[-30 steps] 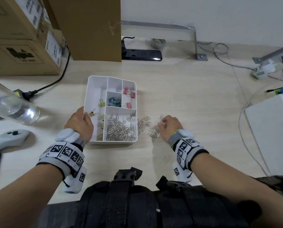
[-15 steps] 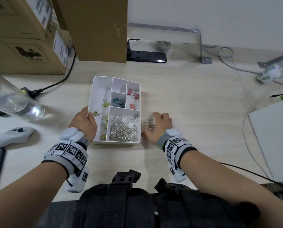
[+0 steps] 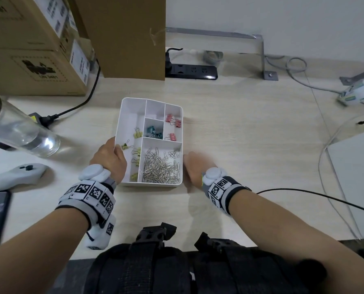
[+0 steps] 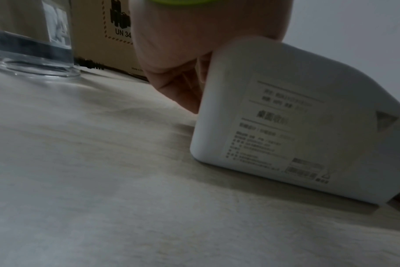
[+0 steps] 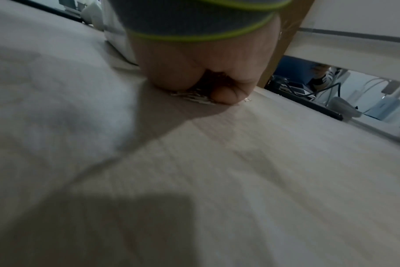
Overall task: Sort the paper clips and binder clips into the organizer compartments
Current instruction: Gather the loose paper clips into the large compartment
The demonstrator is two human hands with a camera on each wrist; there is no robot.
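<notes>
So, step: last loose paper clips (image 5: 194,98) getting raked along the tabletop (image 3: 251,132) toward the organizer (image 3: 149,183).
Right hand (image 3: 194,166): fingers curled over the clips, just beside the right wall.
Left hand (image 3: 110,159): fingers gripping the left rim, tray looks tipped.
Next: probably lift them over the wall into the paper-clip compartment.
Room: open tabletop right; bottle (image 3: 18,128) left, boxes (image 3: 34,60) behind.

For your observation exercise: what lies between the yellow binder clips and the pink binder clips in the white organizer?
In the head view, the small middle compartment with the teal binder clips lies between the yellow binder clips and pink binder clips.
</notes>
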